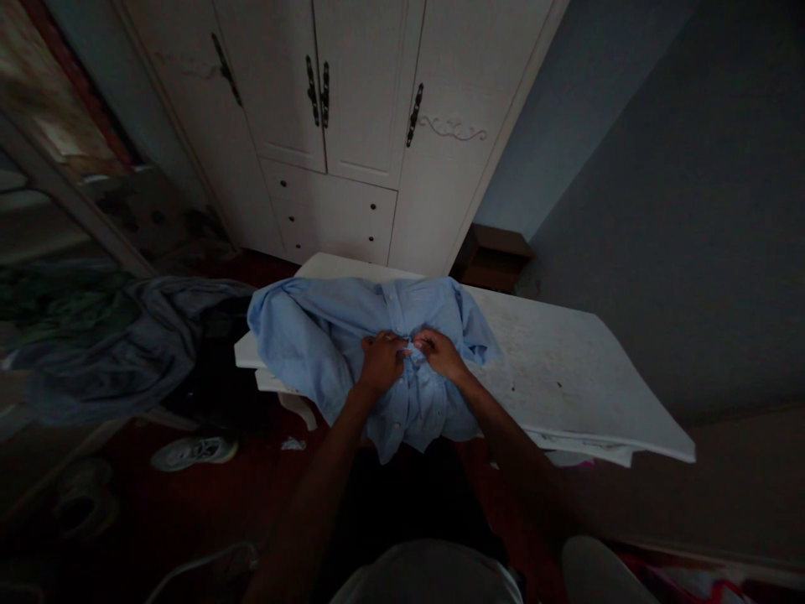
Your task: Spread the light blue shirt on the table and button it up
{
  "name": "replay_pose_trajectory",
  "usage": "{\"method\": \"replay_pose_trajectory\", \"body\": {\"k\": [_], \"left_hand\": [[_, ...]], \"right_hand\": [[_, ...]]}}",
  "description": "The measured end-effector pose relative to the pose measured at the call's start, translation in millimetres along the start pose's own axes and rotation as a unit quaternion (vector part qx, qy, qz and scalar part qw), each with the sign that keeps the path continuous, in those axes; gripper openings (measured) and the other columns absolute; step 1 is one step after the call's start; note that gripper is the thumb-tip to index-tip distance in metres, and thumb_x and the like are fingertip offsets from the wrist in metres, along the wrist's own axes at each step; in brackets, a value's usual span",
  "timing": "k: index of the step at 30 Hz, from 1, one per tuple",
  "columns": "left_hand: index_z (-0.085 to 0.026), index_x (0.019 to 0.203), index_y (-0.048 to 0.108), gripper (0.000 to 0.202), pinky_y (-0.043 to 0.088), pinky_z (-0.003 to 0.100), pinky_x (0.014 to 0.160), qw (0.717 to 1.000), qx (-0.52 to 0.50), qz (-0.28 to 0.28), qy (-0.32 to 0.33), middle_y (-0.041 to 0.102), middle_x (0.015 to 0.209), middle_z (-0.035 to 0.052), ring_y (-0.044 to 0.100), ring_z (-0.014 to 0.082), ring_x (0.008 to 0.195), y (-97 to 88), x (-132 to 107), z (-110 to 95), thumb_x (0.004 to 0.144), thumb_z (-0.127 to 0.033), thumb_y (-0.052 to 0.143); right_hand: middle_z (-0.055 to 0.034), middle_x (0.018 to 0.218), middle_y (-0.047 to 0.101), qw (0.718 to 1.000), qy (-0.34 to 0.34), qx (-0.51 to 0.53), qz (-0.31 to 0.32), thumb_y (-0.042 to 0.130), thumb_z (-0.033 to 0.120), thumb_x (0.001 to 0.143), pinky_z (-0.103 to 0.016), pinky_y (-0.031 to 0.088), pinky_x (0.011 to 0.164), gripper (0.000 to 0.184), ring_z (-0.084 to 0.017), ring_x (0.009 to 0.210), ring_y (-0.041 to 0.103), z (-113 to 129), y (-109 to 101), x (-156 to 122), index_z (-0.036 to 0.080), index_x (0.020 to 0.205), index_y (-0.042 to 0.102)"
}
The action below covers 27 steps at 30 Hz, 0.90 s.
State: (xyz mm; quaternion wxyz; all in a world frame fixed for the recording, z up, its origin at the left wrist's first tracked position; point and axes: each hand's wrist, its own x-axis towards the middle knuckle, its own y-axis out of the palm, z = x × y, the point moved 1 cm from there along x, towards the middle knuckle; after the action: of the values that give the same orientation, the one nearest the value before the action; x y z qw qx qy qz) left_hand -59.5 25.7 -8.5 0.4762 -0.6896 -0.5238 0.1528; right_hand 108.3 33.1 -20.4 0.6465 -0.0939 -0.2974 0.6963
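A light blue button-up shirt [314,310] lies spread over a white table [566,352], its lower edge hanging over the near side. Both hands meet at the front opening of the shirt, around the middle of its button strip. My left hand [382,362] is closed on the shirt fabric, with a ring on one finger. Close beside it, my right hand [438,352] pinches the cloth with thumb and fingertips. The fabric is bunched between the two hands. Whether a button sits in the fingers is too small to tell.
Behind the table stands a white wardrobe [352,151] with dark handles. A small brown cabinet [496,252] is beside it. Dark clothes [144,335] are heaped at the left. A shoe [194,453] lies on the red floor near the table leg [298,411].
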Motion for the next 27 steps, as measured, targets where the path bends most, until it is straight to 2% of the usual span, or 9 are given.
{"method": "replay_pose_trajectory", "body": {"k": [6, 10, 16, 22, 27], "left_hand": [[-0.021, 0.092, 0.069, 0.020, 0.034, 0.044, 0.090, 1.000, -0.013, 0.025, -0.007, 0.069, 0.102, 0.0075, 0.056, 0.0263, 0.107, 0.8, 2.9, 5.6, 0.089, -0.018, 0.050], [-0.021, 0.098, 0.070, 0.021, 0.034, 0.045, 0.094, 0.999, -0.027, 0.043, -0.013, 0.069, 0.105, 0.0087, 0.056, 0.0273, 0.109, 2.6, 5.4, 11.3, 0.089, -0.019, 0.051], [-0.021, 0.111, 0.065, 0.025, 0.035, 0.045, 0.098, 0.999, -0.045, 0.014, -0.026, 0.068, 0.113, 0.0092, 0.057, 0.0259, 0.111, 7.1, 3.6, 16.2, 0.089, -0.022, 0.054], [-0.020, 0.120, 0.053, 0.035, 0.034, 0.044, 0.099, 0.991, -0.128, -0.026, -0.027, 0.069, 0.108, 0.0078, 0.063, 0.0229, 0.105, 6.1, -0.5, 17.3, 0.085, -0.015, 0.053], [-0.021, 0.111, 0.052, 0.032, 0.036, 0.041, 0.101, 0.981, -0.187, -0.052, -0.032, 0.070, 0.102, 0.0036, 0.066, 0.0188, 0.098, 3.5, 0.4, 18.6, 0.080, -0.013, 0.056]], "right_hand": [[-0.0014, 0.077, 0.061, 0.993, -0.053, -0.097, -0.030, 0.050, 0.017, 0.087, -0.027, 0.041, 0.074, 0.013, -0.017, 0.076, 0.056, 7.8, 9.1, 0.0, 0.021, 0.077, 0.058], [-0.0038, 0.082, 0.062, 0.984, -0.060, -0.165, -0.034, 0.047, 0.014, 0.088, -0.029, 0.042, 0.078, 0.014, -0.019, 0.080, 0.057, 13.5, 13.3, -0.1, 0.021, 0.081, 0.057], [-0.0058, 0.086, 0.063, 0.972, -0.029, -0.231, -0.032, 0.043, 0.012, 0.090, -0.030, 0.042, 0.075, 0.017, -0.021, 0.082, 0.058, 22.3, 17.5, -0.6, 0.021, 0.087, 0.058], [-0.0064, 0.086, 0.064, 0.972, -0.020, -0.235, -0.022, 0.047, 0.014, 0.090, -0.029, 0.040, 0.071, 0.015, -0.021, 0.080, 0.057, 24.2, 19.8, -0.2, 0.022, 0.085, 0.058], [-0.0052, 0.083, 0.063, 0.979, -0.024, -0.203, -0.020, 0.049, 0.014, 0.088, -0.028, 0.039, 0.071, 0.014, -0.020, 0.078, 0.055, 22.5, 19.3, -0.6, 0.023, 0.085, 0.060]]}}
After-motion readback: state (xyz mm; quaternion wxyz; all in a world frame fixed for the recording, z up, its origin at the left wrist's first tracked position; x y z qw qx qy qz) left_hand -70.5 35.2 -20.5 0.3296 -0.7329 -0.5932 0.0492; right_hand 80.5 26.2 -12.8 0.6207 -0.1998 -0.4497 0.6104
